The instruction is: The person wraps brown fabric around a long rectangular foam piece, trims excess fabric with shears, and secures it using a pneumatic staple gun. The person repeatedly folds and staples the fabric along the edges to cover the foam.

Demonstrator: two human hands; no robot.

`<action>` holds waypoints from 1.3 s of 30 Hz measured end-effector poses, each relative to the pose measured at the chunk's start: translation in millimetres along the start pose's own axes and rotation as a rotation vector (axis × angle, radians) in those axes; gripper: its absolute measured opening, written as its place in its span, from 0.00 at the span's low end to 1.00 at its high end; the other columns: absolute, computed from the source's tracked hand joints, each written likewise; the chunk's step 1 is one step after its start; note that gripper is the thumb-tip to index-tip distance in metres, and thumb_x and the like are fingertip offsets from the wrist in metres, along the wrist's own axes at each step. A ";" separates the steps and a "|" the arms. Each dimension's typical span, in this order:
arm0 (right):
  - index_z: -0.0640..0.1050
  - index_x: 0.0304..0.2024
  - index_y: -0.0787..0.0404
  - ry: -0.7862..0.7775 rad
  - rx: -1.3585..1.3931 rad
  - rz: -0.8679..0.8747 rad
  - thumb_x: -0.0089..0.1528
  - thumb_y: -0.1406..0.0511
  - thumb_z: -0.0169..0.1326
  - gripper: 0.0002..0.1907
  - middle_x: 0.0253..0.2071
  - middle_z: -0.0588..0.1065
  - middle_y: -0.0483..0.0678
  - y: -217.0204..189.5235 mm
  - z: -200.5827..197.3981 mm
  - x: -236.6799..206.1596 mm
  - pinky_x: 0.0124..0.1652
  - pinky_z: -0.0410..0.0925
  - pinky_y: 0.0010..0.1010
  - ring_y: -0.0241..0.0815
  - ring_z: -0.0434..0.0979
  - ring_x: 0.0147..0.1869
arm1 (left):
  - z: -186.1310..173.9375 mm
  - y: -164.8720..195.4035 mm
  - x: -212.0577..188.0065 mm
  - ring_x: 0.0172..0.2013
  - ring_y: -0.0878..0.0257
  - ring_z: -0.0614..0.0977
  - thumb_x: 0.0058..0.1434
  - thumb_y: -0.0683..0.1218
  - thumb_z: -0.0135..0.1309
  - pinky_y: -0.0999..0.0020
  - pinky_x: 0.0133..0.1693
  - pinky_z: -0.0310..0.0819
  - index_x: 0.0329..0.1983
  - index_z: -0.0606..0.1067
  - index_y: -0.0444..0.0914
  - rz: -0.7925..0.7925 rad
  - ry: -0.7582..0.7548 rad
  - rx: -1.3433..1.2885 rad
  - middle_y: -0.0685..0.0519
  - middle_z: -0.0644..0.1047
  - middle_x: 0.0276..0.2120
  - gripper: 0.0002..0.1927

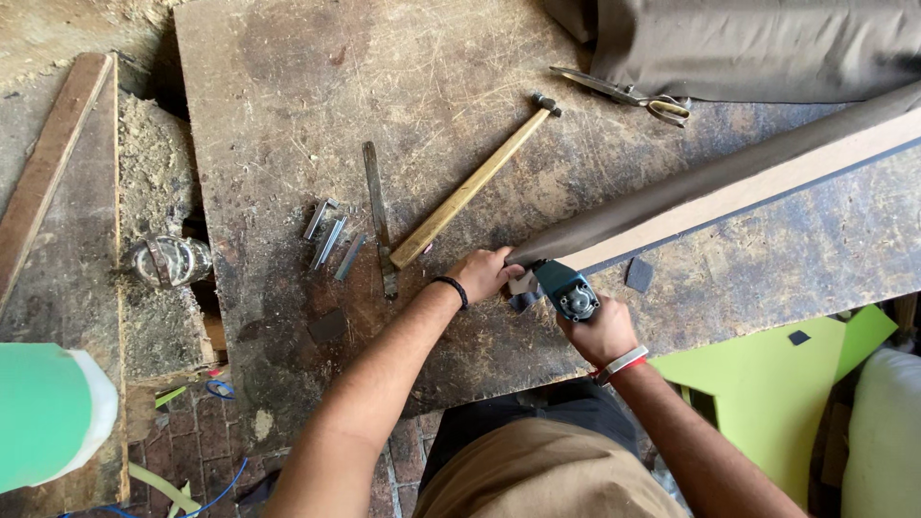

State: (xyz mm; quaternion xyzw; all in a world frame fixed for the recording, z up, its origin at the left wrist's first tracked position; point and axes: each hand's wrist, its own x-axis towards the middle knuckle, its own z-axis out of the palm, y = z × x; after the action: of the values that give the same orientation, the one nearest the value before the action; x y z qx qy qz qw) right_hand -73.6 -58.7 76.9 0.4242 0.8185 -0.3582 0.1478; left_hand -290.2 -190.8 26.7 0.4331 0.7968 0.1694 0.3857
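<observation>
We pinched the near end of the fabric-covered board (729, 187) with our left hand (484, 273), fingers closed on it, while our right hand (600, 331) gripped the teal staple gun (568, 291) (just beside). The board ran toward the table's (288, 115) far right corner.

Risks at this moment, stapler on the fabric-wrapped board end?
1. The left hand pinches the brown fabric right beside the teal staple gun in the right hand; a staple might catch a finger.
2. The fabric-covered board overhangs the workbench; it may shift, loosening the fold.
</observation>
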 end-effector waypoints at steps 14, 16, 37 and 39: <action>0.80 0.45 0.67 0.024 -0.051 -0.065 0.56 0.59 0.62 0.21 0.34 0.83 0.59 -16.2 13.4 -13.1 0.42 0.80 0.35 0.48 0.88 0.36 | 3.0 -13.4 6.5 0.41 0.47 0.85 0.71 0.66 0.37 0.51 0.42 0.80 0.60 0.71 0.35 0.101 0.042 0.006 0.39 0.82 0.36 0.33; 0.76 0.54 0.63 -0.013 -0.064 -0.048 0.53 0.60 0.61 0.26 0.35 0.82 0.58 -21.0 17.1 -14.3 0.39 0.81 0.36 0.49 0.88 0.33 | 7.1 -15.8 9.1 0.41 0.49 0.85 0.70 0.67 0.37 0.53 0.42 0.81 0.63 0.68 0.34 0.094 0.037 -0.084 0.40 0.82 0.37 0.36; 0.63 0.73 0.51 0.174 -0.356 -0.154 0.52 0.57 0.69 0.48 0.47 0.78 0.59 155.4 -133.2 25.9 0.49 0.72 0.44 0.59 0.80 0.50 | 48.6 7.3 -5.0 0.29 0.55 0.87 0.59 0.53 0.60 0.60 0.34 0.82 0.60 0.76 0.41 -0.199 0.299 -0.478 0.45 0.85 0.33 0.26; 0.63 0.73 0.49 0.238 -0.376 -0.197 0.51 0.58 0.68 0.48 0.47 0.77 0.57 179.7 -152.4 38.9 0.49 0.71 0.44 0.60 0.79 0.50 | 60.2 24.9 -8.5 0.40 0.54 0.87 0.55 0.50 0.68 0.60 0.40 0.81 0.56 0.77 0.37 -0.083 0.583 -0.457 0.42 0.84 0.39 0.27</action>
State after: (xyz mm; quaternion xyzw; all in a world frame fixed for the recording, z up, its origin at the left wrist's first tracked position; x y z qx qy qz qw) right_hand 56.4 141.6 79.4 0.3468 0.9198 -0.1596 0.0912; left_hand -227.6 -187.5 6.8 0.2369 0.8316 0.4435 0.2358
